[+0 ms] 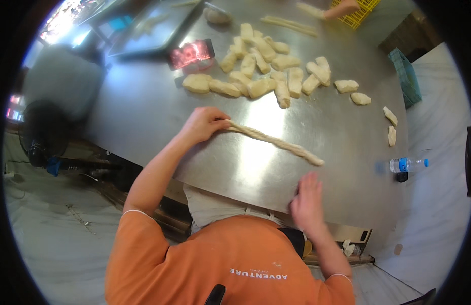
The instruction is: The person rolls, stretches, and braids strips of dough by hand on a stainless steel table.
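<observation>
A long twisted dough rope (276,140) lies slantwise on the steel table, its strands wound around each other. My left hand (205,123) is closed on the rope's left end, fingers and thumb pinching it. Just below the rope's right end, apart from it, is my right hand (308,201). Its fingers are stretched out and a little blurred, with nothing seen in them. Beyond the rope lies a heap of several thick pale dough pieces (261,87), some resting on others.
Loose dough pieces (361,98) lie to the right, near a water bottle (404,164). A lit phone (191,54) and a large tray (153,30) are at the far left. Another person's hand (343,8) touches dough beside a yellow crate (358,14). The steel table (347,147) has a rounded edge.
</observation>
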{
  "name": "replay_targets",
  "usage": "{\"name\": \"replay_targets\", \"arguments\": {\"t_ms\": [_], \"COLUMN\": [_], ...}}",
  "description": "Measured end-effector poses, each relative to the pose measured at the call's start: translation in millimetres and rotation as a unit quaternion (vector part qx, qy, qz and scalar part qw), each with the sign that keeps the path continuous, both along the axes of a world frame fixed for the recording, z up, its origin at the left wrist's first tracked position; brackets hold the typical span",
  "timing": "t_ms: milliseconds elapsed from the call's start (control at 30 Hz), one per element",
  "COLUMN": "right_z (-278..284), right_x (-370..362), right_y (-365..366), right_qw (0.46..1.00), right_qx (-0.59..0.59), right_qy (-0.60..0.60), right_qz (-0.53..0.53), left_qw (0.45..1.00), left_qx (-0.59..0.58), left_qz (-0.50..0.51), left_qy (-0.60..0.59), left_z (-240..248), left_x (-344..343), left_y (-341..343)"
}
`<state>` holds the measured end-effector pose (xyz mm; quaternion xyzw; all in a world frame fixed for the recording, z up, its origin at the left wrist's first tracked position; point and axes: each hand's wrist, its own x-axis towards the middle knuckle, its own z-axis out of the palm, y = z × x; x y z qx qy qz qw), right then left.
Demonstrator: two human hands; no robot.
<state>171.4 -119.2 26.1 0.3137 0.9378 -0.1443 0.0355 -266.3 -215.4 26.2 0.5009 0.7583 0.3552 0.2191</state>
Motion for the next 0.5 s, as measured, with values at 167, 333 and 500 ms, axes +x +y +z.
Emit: {"name": "replay_targets", "arguments": {"t_ms": [167, 333, 500], "right_z": [22, 40, 12], "right_x": [-64, -90, -87], "right_y": [-32, 4, 60], "right_qw": [0.990, 0.973, 0.977], "right_qx": [0.094, -0.210, 0.023], "right_qy": [0.098, 0.021, 0.180], "right_qz": [0.043, 0.093, -0.114], "left_qw": [0.983, 0.997, 0.996], "left_qx": [-0.050, 0.009, -0.013], "left_qz": [-0.009, -0.063, 0.077], "left_qy": [-0.179, -0.035, -0.052], "left_z": [0, 1, -3], "left_x": [-35, -52, -43], "left_y": [-36, -52, -49]}}
